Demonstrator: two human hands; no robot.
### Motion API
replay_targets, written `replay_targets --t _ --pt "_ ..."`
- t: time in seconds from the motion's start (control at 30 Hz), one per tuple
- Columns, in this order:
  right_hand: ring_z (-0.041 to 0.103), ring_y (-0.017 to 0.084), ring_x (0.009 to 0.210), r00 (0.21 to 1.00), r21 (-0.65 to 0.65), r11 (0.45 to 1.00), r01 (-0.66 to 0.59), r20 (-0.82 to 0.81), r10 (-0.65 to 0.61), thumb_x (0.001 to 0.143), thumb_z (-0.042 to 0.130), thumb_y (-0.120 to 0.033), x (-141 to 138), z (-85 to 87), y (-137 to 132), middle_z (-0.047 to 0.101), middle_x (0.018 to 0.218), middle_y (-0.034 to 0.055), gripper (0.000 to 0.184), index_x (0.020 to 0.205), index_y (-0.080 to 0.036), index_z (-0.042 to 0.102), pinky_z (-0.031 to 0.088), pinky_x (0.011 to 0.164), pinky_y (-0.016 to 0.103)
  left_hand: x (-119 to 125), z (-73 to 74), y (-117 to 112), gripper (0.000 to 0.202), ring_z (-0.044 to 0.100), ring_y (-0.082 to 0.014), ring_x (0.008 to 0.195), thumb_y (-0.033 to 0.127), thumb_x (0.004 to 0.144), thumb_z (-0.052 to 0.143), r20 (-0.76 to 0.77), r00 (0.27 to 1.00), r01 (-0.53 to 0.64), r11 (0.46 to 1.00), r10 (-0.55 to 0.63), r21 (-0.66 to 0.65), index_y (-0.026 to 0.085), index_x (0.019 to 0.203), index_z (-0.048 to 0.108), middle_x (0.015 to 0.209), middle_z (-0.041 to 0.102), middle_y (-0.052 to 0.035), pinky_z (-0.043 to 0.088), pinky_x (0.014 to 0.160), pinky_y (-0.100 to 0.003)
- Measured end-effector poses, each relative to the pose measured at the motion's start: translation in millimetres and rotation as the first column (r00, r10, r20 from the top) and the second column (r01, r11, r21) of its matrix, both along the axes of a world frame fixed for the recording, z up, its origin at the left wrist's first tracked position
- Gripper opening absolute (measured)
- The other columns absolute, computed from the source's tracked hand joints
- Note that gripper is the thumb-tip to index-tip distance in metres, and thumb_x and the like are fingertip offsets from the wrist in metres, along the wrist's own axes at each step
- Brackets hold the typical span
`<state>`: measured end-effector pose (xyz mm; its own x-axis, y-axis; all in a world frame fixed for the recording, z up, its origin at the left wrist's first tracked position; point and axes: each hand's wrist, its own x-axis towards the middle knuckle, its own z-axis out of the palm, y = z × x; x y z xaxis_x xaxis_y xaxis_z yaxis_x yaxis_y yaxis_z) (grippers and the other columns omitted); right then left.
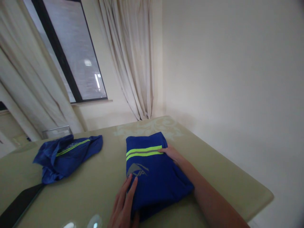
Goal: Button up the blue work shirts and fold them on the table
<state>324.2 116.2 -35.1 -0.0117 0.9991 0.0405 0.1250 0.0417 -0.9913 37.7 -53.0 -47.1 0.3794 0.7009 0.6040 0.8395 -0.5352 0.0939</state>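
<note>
A folded blue garment (156, 182) lies on the table in front of me, with two yellow-green stripes around a grey band and a grey printed logo. My left hand (123, 201) rests at its near left edge, fingers stretched out over the cloth beside the logo; the thumb is mostly hidden. At the right edge, by the end of the stripes, my right hand (173, 154) has one digit on top of the fabric. Its other fingers are hidden by the cloth's edge, which it appears to pinch. The right forearm runs along the garment's right side.
A crumpled blue garment (68, 155) with a similar stripe lies at the left. Near it are a dark flat object (21, 202) and a clear stand (57, 130). The pale-green table (223, 177) borders a white wall. Curtains (133, 57) hang beside the window (76, 47).
</note>
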Motion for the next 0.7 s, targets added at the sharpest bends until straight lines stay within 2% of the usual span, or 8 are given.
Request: replay_targets --t 0.1,0.2,0.37,0.5,0.63,0.7 --pt "0.073 0.026 0.066 0.998 -0.082 0.997 -0.008 -0.065 0.002 0.068 0.074 -0.023 8 -0.3 3 0.077 0.076 0.0048 0.033 0.101 -0.022 0.073 0.061 0.064 0.039 -5 -12.7 1 0.103 0.054 -0.0207 0.138 -0.010 0.069 0.037 -0.094 0.994 0.062 0.998 -0.061 0.011 0.033 0.161 0.022 0.160 0.043 -0.0022 0.055 0.105 -0.033" --pt "0.074 0.027 0.071 0.994 -0.109 0.994 -0.025 -0.106 0.013 0.065 0.073 -0.020 14 0.5 3 0.079 0.083 0.0049 0.044 0.109 -0.022 0.071 0.061 0.068 0.041 -14 -21.2 7 0.102 0.057 -0.0182 0.134 -0.012 0.071 0.037 -0.186 0.975 0.133 0.990 -0.122 0.049 0.037 0.159 0.026 0.156 0.048 0.0011 0.055 0.105 -0.028" --pt "0.074 0.026 0.092 0.991 -0.061 0.998 0.009 -0.135 -0.017 0.060 0.074 -0.013 23 0.6 3 0.079 0.102 0.0033 0.067 0.126 -0.023 0.063 0.061 0.083 0.042 -24 -27.8 11 0.097 0.053 -0.0151 0.138 -0.010 0.073 0.040 -0.228 0.951 0.225 0.973 -0.210 0.042 0.033 0.159 0.028 0.154 0.050 0.0026 0.050 0.108 -0.024" --pt "0.074 0.027 0.094 0.991 -0.043 0.999 0.006 -0.135 -0.012 0.060 0.080 -0.016 29 -2.2 3 0.077 0.108 0.0044 0.072 0.129 -0.022 0.060 0.061 0.085 0.045 -31 -21.3 8 0.095 0.058 -0.0114 0.132 -0.005 0.073 0.043 -0.295 0.922 0.279 0.959 -0.251 0.058 0.031 0.159 0.029 0.150 0.055 0.0045 0.048 0.109 -0.021" --pt "0.074 0.027 0.094 0.996 -0.002 0.999 0.039 -0.081 -0.039 0.060 0.082 -0.018 27 -6.6 4 0.077 0.107 0.0063 0.066 0.123 -0.020 0.063 0.061 0.085 0.045 -24 -2.0 6 0.086 0.057 -0.0114 0.133 -0.003 0.079 0.044 -0.357 0.912 0.269 0.952 -0.203 0.147 0.029 0.159 0.032 0.150 0.055 0.0044 0.035 0.120 -0.023" --pt "0.074 0.027 0.092 0.998 0.044 0.998 0.055 -0.023 -0.054 0.063 0.080 -0.019 24 -8.6 6 0.077 0.104 0.0060 0.061 0.122 -0.020 0.063 0.062 0.085 0.045 -15 7.2 4 0.082 0.056 -0.0137 0.135 -0.001 0.081 0.045 -0.381 0.899 0.292 0.943 -0.214 0.158 0.026 0.158 0.034 0.151 0.055 0.0025 0.034 0.121 -0.025"
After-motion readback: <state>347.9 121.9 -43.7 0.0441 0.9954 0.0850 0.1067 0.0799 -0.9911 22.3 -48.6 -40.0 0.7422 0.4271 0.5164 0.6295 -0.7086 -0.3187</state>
